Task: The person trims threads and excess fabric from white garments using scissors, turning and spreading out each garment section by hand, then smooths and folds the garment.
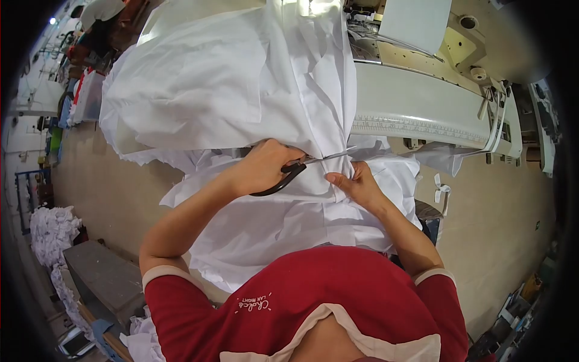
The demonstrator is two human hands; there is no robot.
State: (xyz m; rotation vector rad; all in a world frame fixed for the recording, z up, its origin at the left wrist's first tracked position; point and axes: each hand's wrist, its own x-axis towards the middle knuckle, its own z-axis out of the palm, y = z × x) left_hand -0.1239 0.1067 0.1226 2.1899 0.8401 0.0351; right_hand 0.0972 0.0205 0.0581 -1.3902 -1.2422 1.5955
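Tan floor [114, 187] stretches left past the overhanging edge of the white cloth [199, 90]. The left hand [267, 166] curls its fingers round the scissors [294, 175], blades across the cloth; the right hand [363, 186] pinches a fold, near the ruled strip [416, 125].

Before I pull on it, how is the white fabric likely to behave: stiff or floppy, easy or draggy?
The white fabric is probably floppy, since it lies in loose folds and creases. Its broad, layered spread could make it drag rather than lift cleanly. It may also nick easily near the right hand, where the scissors cross it.
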